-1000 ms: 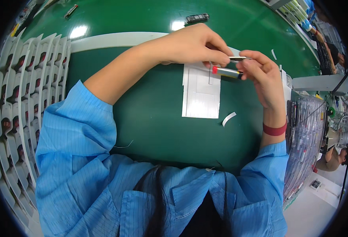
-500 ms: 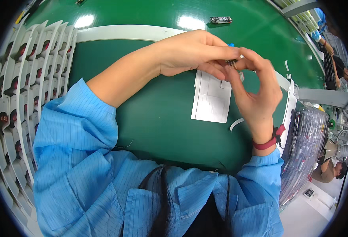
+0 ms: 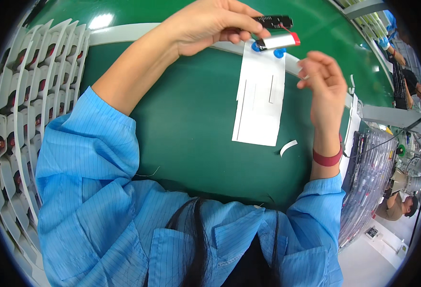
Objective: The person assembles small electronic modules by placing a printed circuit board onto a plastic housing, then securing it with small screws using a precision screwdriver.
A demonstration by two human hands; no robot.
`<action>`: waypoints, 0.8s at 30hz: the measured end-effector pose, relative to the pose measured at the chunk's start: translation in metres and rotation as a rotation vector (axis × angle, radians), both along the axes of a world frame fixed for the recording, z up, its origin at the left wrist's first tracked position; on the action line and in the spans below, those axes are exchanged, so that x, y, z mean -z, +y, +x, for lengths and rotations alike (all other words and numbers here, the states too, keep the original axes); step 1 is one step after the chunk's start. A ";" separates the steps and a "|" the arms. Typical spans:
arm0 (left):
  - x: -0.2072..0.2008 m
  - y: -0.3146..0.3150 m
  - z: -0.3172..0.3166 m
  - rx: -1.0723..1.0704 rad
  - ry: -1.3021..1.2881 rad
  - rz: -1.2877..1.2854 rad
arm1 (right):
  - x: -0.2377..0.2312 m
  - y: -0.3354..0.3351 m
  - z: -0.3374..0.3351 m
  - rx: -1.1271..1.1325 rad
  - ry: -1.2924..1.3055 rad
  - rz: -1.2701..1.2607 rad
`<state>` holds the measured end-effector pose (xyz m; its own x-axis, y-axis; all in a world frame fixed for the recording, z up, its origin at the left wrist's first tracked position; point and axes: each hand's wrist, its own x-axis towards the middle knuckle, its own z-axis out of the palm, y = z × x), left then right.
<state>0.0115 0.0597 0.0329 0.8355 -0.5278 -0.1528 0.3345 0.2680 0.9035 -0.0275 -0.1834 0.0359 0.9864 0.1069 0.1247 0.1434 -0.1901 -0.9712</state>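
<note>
High in the head view, my left hand (image 3: pixel 210 26) pinches a silver pouch battery (image 3: pixel 278 42) with a red end and a black end. A narrow black circuit board (image 3: pixel 274 22) sits just beyond it at the same fingertips, and a thin red wire runs between the two. My right hand (image 3: pixel 323 79) is raised to the right of the battery, apart from it. Its fingers are loosely bent, slightly blurred, with nothing in them. Below the battery lies a white sheet (image 3: pixel 260 105) with dark ruled lines. Two blue knobs (image 3: pixel 280 52) show at its far end.
White racks (image 3: pixel 28 95) with dark and red parts stand at the left. Stacked clear plastic trays (image 3: pixel 368 177) are at the right. A curled white strip (image 3: pixel 288 147) lies on the green mat (image 3: pixel 191 138). From my red wrist strap (image 3: pixel 327 159) a dark cord leads right. A person (image 3: pixel 397 208) is beyond.
My hands have come apart: the left moved up and left, the right let go and shifted right. The battery and board now show at my left fingertips; before, the hands mostly hid what they held.
</note>
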 end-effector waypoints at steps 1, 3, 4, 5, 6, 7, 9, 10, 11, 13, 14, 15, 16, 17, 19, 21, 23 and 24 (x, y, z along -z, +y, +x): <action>0.001 0.000 0.004 0.002 -0.009 -0.006 | 0.005 -0.006 0.002 -0.037 0.044 -0.176; 0.007 0.003 0.008 0.040 -0.046 -0.103 | 0.013 0.006 -0.013 -0.131 -0.321 -0.563; 0.006 0.000 0.002 -0.067 -0.148 0.096 | 0.012 0.011 -0.021 -0.164 -0.404 -0.724; -0.003 -0.010 -0.010 -0.086 -0.128 0.080 | 0.010 0.016 -0.027 -0.198 -0.521 -0.793; 0.000 -0.012 -0.009 -0.063 -0.137 0.112 | 0.010 0.017 -0.027 -0.203 -0.527 -0.806; 0.002 -0.014 -0.009 -0.030 -0.147 0.140 | 0.008 0.016 -0.027 -0.199 -0.531 -0.824; 0.004 -0.017 -0.010 -0.020 -0.165 0.169 | -0.003 0.015 -0.021 -0.198 -0.371 -0.739; 0.005 -0.017 -0.009 -0.023 -0.182 0.204 | -0.010 0.015 -0.017 -0.206 -0.219 -0.644; 0.004 -0.016 -0.011 -0.029 -0.182 0.207 | -0.022 0.012 -0.017 -0.212 -0.222 -0.641; 0.002 -0.020 -0.014 -0.042 -0.053 0.082 | -0.046 0.000 -0.023 -0.411 0.081 -0.529; 0.004 -0.019 -0.013 0.009 -0.069 0.064 | -0.050 -0.005 -0.019 -0.416 0.078 -0.528; 0.006 -0.019 -0.015 0.004 -0.069 0.067 | -0.052 -0.008 -0.015 -0.427 0.145 -0.155; 0.006 -0.024 -0.016 0.031 0.001 0.008 | -0.053 -0.013 -0.013 -0.411 0.209 0.218; 0.006 -0.028 -0.018 0.057 0.073 -0.050 | -0.048 -0.010 -0.010 -0.402 0.206 0.220; 0.007 -0.032 -0.023 0.072 0.096 -0.061 | -0.022 -0.001 -0.003 -0.119 0.150 0.316; 0.013 -0.036 -0.023 0.092 0.136 -0.115 | -0.006 -0.003 0.000 -0.090 0.142 0.293; 0.018 -0.035 -0.021 0.103 0.131 -0.088 | 0.002 -0.002 0.001 -0.043 0.085 0.160; 0.020 -0.035 -0.021 0.098 0.125 -0.085 | 0.004 -0.002 0.001 -0.053 0.087 0.163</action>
<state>-0.0096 0.0250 0.0133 0.7568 -0.6209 -0.2041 0.4713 0.3021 0.8286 -0.0262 -0.1853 0.0324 0.9878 0.1443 0.0586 0.0627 -0.0239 -0.9977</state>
